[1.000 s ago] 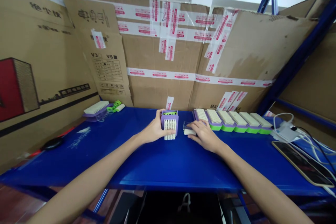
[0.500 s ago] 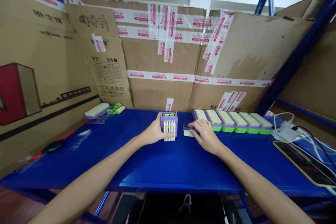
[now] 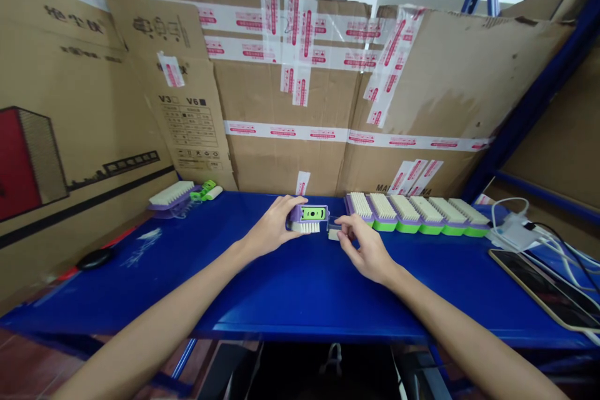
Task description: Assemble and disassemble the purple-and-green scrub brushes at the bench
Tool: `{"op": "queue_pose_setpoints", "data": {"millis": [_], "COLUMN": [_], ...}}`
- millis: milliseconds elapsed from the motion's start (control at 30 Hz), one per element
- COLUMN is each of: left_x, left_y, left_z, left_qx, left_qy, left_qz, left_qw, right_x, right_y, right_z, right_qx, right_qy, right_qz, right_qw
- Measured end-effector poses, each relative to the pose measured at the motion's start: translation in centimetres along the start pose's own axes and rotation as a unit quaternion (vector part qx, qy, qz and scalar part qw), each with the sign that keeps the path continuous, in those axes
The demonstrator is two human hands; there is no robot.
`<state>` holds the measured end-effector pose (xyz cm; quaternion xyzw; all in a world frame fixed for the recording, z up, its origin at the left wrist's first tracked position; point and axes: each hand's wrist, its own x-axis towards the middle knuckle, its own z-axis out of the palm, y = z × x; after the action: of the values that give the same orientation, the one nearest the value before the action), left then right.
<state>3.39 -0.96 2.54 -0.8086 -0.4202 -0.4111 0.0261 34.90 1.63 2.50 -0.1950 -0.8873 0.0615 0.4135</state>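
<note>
My left hand [image 3: 275, 222] grips a purple scrubbing brush [image 3: 295, 212] by its left side. The cream bristles point down, and the end facing me is open, with a bright green insert [image 3: 313, 214] inside. Just right of the brush, my right hand [image 3: 365, 244] has thumb and fingers closed on a small block-like piece [image 3: 334, 234], clear or dark on top and cream below. Fingers partly hide this piece, so its kind is unclear. Its left end is very near the brush; I cannot tell whether they touch.
Several purple-and-green brushes [image 3: 405, 209] stand bristles up in a row at back right. Other purple brush parts [image 3: 171, 197] and green pieces [image 3: 206, 191] lie at back left. A phone [image 3: 544, 287] and white cables [image 3: 560, 250] occupy the right. Cardboard [image 3: 290, 162] walls the blue table [image 3: 290, 300].
The brush in my left hand has been tilted, so its open end with the green insert now faces me. My right fingers have curled more around the small piece, near the brush.
</note>
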Motion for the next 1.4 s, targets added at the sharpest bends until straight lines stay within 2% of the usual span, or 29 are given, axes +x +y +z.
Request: {"op": "queue_pose_setpoints", "data": {"millis": [100,233,567,767,867,933,1000,1133,1267,1400], "left_x": [0.0,0.0,0.0,0.2,-0.1,-0.3,-0.5,-0.5,-0.3,-0.2], "left_y": [0.1,0.3,0.7,1.1,1.4,1.8,2.3,2.8,2.8,3.1], "left_z": [-0.2,-0.3,0.0,-0.6,-0.2,0.3,0.6,0.7,0.6,0.6], "left_qx": [0.004,0.012,0.013,0.013,-0.027,-0.071,-0.113,-0.155,-0.205,-0.253], "left_qy": [-0.009,-0.028,-0.051,-0.058,-0.013,0.023,0.034,0.018,-0.012,-0.042], "left_qz": [0.026,0.038,0.055,0.021,-0.018,-0.05,-0.076,-0.078,-0.075,-0.096], "left_qw": [1.0,0.999,0.997,0.998,0.999,0.996,0.99,0.985,0.976,0.962], "right_x": [0.0,0.1,0.1,0.1,0.0,-0.1,-0.1,-0.1,-0.1,-0.2], "right_y": [-0.6,-0.8,-0.6,-0.5,-0.6,-0.8,-1.0,-1.0,-0.8,-0.7], "right_z": [-0.1,-0.3,-0.4,-0.4,-0.3,-0.2,-0.2,-0.4,-0.2,0.2], "right_qx": [-0.012,-0.041,-0.071,-0.053,-0.043,-0.025,-0.01,0.013,0.069,0.12], "right_qy": [-0.019,-0.074,-0.11,-0.098,-0.076,-0.044,-0.005,0.03,0.027,0.017], "right_qz": [-0.03,-0.048,-0.025,-0.01,-0.008,-0.002,0.007,0.018,0.008,0.042], "right_qw": [0.999,0.995,0.991,0.994,0.996,0.999,1.0,0.999,0.997,0.992]}}
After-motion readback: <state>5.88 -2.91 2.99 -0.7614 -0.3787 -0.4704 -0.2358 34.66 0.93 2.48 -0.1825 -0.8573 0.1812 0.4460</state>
